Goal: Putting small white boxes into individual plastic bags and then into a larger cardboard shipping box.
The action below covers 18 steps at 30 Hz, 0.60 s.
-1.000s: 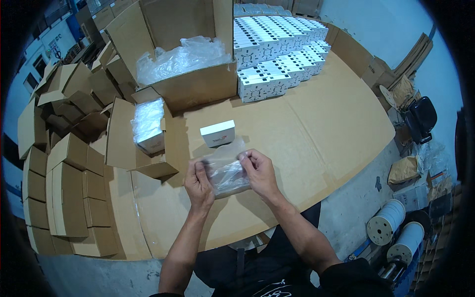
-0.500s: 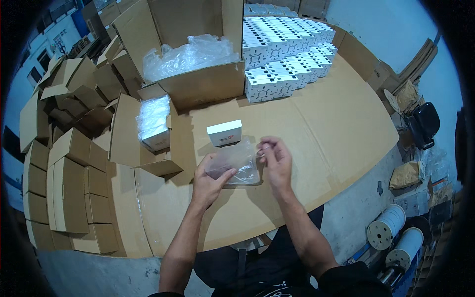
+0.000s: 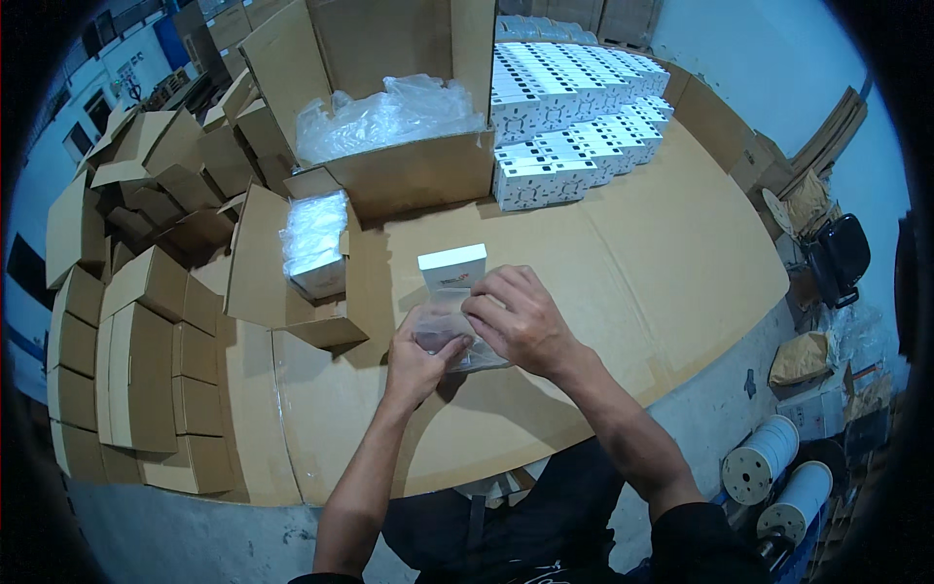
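A clear plastic bag (image 3: 481,358) is held over the cardboard-covered table, directly in front of me. My left hand (image 3: 418,365) grips its left side, thumb on top. My right hand (image 3: 519,316) is closed at the bag's upper right, its fingers pinching near the edge; the fingertips partly hide what they hold. Just beyond the bag a small white box (image 3: 452,261) stands on the table, its lower part covered by the bag and my right hand. To the left, an open carton (image 3: 261,263) holds several bubble-wrapped white boxes (image 3: 316,238).
A large open carton (image 3: 418,172) with loose plastic bags (image 3: 389,115) stands at the back. Right of it are stacked rows of white boxes (image 3: 545,185). Folded brown cartons (image 3: 141,380) pile up at the left. Cable spools (image 3: 761,457) sit on the floor at the right.
My right hand has moved left from beside the bag onto its upper edge, and its fingers have closed there. My left hand keeps its grip. The view has shifted slightly.
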### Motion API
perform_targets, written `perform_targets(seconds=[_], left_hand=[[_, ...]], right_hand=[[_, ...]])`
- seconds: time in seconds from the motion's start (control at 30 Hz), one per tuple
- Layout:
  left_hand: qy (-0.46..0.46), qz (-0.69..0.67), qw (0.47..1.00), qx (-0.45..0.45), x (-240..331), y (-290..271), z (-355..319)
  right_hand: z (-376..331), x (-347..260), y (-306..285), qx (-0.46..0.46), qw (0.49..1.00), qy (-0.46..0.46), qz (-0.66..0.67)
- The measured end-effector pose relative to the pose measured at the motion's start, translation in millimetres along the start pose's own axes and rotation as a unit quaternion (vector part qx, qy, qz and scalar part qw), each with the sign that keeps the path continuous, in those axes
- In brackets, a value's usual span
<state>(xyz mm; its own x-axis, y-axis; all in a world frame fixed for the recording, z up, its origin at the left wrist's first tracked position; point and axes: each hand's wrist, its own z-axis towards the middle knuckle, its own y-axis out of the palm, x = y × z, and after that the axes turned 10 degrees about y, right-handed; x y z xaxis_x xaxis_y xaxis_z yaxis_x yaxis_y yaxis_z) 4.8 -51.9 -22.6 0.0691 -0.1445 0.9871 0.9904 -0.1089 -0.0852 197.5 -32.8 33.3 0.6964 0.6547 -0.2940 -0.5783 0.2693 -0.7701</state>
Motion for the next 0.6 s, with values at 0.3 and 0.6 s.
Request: perform_targets(seconds=[0.3, 0.6], left_hand=[[0.048, 0.033, 0.998, 0.011, -1, -1, -3], [0.064, 0.021, 0.997, -0.025, -2, -3, -1]], right_hand=[[42, -5, -24, -0.277, 0.956, 0.070, 0.071], [47, 14, -20, -0.359, 0.911, 0.072, 0.188]])
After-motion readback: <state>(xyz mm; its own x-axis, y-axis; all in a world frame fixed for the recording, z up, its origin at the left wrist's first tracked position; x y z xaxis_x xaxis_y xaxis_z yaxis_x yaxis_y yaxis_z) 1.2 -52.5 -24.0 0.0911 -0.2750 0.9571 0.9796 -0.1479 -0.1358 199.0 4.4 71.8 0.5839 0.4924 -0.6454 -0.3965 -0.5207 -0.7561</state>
